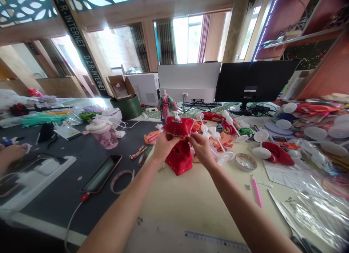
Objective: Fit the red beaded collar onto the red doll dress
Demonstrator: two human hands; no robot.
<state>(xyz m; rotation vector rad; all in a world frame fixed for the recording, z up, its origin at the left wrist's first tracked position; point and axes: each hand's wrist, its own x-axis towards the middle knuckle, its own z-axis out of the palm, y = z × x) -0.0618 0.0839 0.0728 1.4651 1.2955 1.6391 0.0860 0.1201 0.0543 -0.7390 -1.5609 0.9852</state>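
Note:
A small red doll dress (pixel 179 160) with pale beaded trim is on a white mini mannequin, whose neck shows above the collar. At its waist, my left hand (pixel 165 145) pinches the cloth from the left side. On the opposite side my right hand (pixel 201 145) grips the same dress, thumb and fingers closed at the edge of the upper red layer. The exact fingertip contact is partly hidden by the fabric. Just behind stands a dressed mannequin (pixel 167 106) in a green and pink robe. White mannequins (pixel 215 133) lie among orange cloth to the right.
Scissors (pixel 283 211), a pink pen (pixel 256 191), a tape roll (pixel 245 161) and a ruler (pixel 215 241) lie right and front. To the left are a phone (pixel 102 173), a pink cup (pixel 103 133) and another person's hand (pixel 13 154). Monitors (pixel 189 76) stand behind.

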